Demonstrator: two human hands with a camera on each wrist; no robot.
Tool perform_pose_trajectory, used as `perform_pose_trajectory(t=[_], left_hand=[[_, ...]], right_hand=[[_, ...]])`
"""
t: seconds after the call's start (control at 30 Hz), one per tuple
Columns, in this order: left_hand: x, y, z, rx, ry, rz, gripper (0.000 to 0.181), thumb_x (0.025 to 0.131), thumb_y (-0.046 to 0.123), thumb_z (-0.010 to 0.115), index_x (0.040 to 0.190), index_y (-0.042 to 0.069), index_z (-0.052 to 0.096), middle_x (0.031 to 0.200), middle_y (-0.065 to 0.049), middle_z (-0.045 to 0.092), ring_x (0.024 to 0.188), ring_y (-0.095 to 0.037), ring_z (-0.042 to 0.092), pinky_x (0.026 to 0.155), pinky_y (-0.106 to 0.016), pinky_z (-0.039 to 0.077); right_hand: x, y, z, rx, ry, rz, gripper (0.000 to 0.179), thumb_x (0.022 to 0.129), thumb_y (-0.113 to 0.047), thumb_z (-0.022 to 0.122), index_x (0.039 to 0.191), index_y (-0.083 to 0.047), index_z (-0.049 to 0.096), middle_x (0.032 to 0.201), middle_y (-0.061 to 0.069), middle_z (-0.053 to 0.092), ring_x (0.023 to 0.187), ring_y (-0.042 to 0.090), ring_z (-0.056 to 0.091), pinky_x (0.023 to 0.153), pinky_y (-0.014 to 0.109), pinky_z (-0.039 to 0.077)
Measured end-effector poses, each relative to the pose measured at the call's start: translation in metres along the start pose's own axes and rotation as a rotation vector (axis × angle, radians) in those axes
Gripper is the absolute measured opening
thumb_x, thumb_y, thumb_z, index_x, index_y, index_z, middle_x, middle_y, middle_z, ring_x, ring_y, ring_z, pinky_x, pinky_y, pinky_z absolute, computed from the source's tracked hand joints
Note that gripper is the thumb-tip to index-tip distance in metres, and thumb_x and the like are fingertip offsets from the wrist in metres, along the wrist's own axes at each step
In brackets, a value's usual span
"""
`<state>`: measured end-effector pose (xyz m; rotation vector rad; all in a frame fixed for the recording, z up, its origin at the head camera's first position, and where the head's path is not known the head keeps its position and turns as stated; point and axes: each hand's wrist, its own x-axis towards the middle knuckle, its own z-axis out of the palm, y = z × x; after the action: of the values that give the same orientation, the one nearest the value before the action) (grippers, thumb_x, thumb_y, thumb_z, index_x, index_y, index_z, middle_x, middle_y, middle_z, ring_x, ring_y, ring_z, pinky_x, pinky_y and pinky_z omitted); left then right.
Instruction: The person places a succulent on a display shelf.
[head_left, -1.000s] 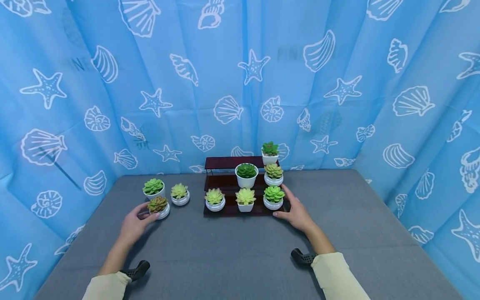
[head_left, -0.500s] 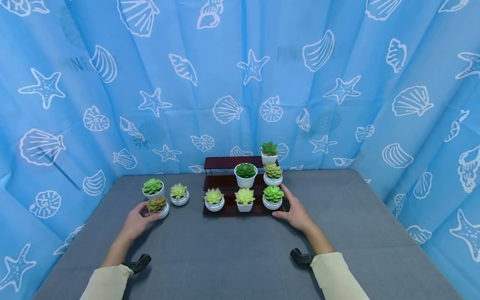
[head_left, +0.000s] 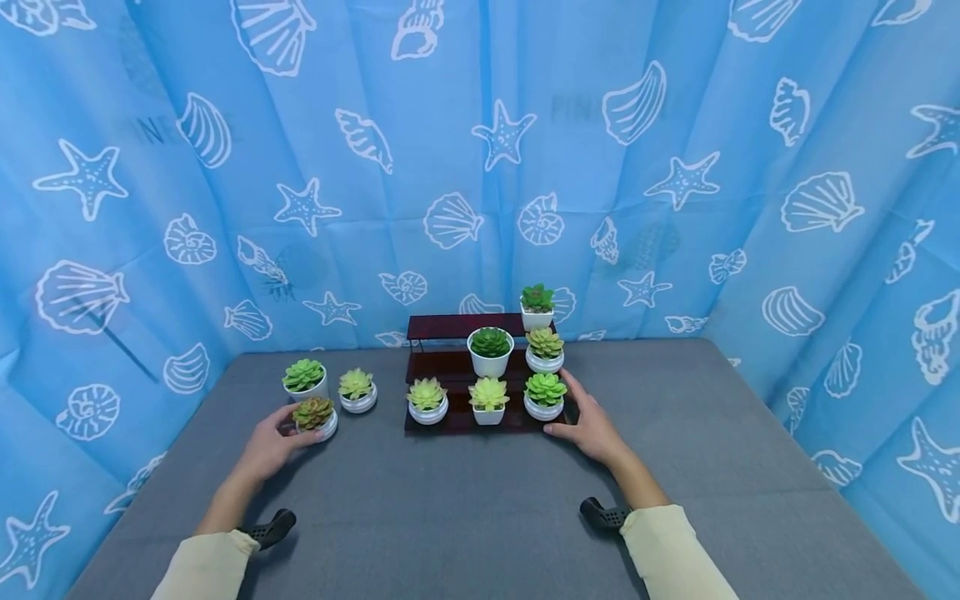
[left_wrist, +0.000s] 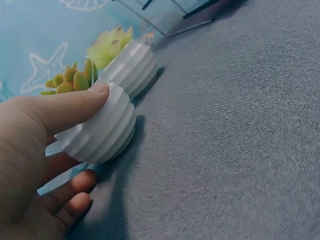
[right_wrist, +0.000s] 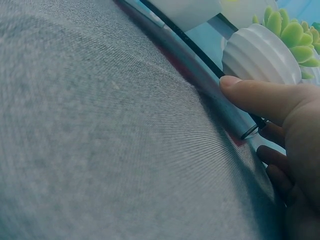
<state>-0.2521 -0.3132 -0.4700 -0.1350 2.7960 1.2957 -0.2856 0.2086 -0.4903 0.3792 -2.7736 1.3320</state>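
Observation:
At the left, my left hand (head_left: 270, 446) grips a small potted succulent (head_left: 313, 414) with brownish-green leaves. In the left wrist view, the thumb lies across the rim of its ribbed white pot (left_wrist: 102, 132), with fingers behind it; the pot seems to stand on the cloth. My right hand (head_left: 597, 427) holds the right end of a dark red tiered shelf (head_left: 450, 425), thumb at its front edge and a finger farther back along the side. Beside the thumb stands a bright green succulent (head_left: 545, 389) in a ribbed white pot (right_wrist: 260, 55). The right hand's other fingertips are partly hidden.
A green succulent (head_left: 303, 377) and a pale one (head_left: 357, 385) stand close to the left hand. Several other potted succulents, including a dark green one (head_left: 491, 343), occupy the shelf tiers. Behind the grey cloth-covered table (head_left: 435, 517) hangs a blue shell-print curtain (head_left: 360, 242).

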Motion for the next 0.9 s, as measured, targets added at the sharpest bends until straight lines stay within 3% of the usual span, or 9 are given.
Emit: perform_pose_trajectory(t=[0.47,0.63,0.9], left_hand=[[-0.011,0.009,-0.013,0.002,-0.043,0.094,0.077,0.087,0.042,0.072,0.144,0.001,0.040,0.131,-0.027,0.050,0.115,-0.042,0.052,0.079,-0.043,0.052],[-0.009,0.016,-0.014,0.030,-0.064,0.092,0.081,0.086,0.043,0.073,0.145,-0.001,0.038,0.134,-0.028,0.047,0.117,-0.043,0.050,0.084,-0.048,0.051],[-0.007,0.032,-0.013,0.013,-0.060,0.143,0.082,0.087,0.042,0.071,0.146,-0.002,0.036,0.132,-0.027,0.048,0.116,-0.041,0.049,0.090,-0.053,0.046]], right_hand=[[0.000,0.001,0.001,0.007,0.003,0.006,0.099,0.080,-0.022,0.081,0.156,-0.018,0.018,0.150,0.023,0.036,0.133,0.043,0.036,0.103,0.064,0.029],[0.000,0.001,0.001,0.000,0.004,0.011,0.099,0.080,-0.023,0.082,0.156,-0.018,0.018,0.150,0.023,0.036,0.133,0.042,0.036,0.104,0.064,0.030],[0.001,0.001,0.001,0.006,-0.002,0.013,0.099,0.080,-0.025,0.081,0.156,-0.019,0.018,0.149,0.024,0.036,0.132,0.043,0.036,0.104,0.064,0.029]])
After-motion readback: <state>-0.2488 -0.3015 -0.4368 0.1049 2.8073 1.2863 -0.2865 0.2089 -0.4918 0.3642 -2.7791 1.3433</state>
